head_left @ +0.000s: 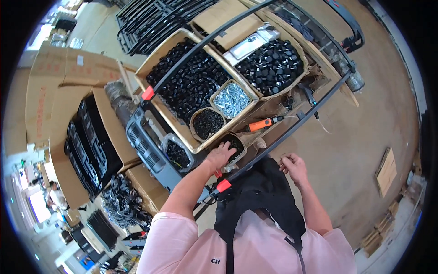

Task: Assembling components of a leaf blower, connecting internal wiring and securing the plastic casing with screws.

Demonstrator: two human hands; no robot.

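Note:
My left hand [220,156] reaches into a small box of small dark parts [236,145] at the bench's near edge. Its fingers are slightly apart over the parts, and the fingertips are partly hidden. To the right, my right hand [294,167] hovers beside the black apron [258,192], fingers curled toward the thumb; whatever they pinch is too small to make out. A black tubular frame [278,142] with red end pieces [223,185] and a grey slotted panel [153,153] crosses the bench between my hands.
Past the small box stand a tub of small black screws [207,123], a tub of silver screws [232,99] and large boxes of black caps [187,75]. An orange power screwdriver [260,124] lies on the bench. Cartons with black grilles [91,146] stand left; a wooden board [386,171] lies right.

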